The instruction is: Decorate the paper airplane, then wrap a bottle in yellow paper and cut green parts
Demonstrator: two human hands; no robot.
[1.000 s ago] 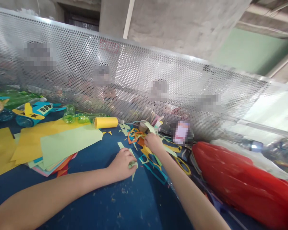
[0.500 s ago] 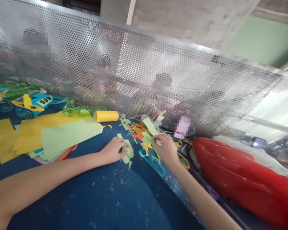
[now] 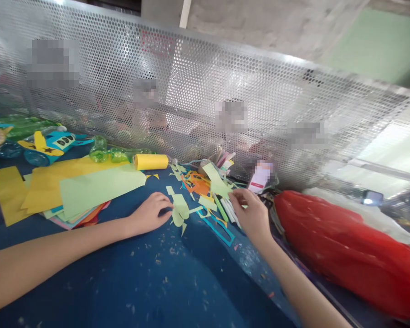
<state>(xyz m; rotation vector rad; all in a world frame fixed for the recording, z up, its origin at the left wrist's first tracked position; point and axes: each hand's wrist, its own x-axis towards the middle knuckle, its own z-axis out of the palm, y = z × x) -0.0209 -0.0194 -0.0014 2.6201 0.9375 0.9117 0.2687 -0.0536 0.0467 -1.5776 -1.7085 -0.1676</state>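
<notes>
My left hand [image 3: 152, 213] rests on the blue table, fingers loosely curved and thumb apart. Its fingertips reach the edge of a small group of light-green paper cutouts [image 3: 180, 210], some with rounded ends. To the right, my right hand [image 3: 251, 212] has thumb and forefinger brought together at the lower corner of a light-green paper piece [image 3: 217, 180]. The other fingers are curled. Just left of this hand lie a green marker [image 3: 220, 207] and several white markers [image 3: 230, 210], among orange scraps [image 3: 196, 183] and a blue paper frame [image 3: 222, 233].
Large yellow sheets [image 3: 43, 191] and a light-green sheet [image 3: 99, 187] lie left. Behind them stand green bottles [image 3: 99, 149], a yellow paper-wrapped roll [image 3: 151, 161] and a toy plane [image 3: 59, 143]. A phone [image 3: 260, 175], red bag [image 3: 338, 246] and perforated metal screen [image 3: 191, 86] border the space; people sit beyond.
My right hand has moved right, uncovering the markers, and the light-green paper at its fingertips has shifted. My left hand has drawn slightly left, off the cutouts.
</notes>
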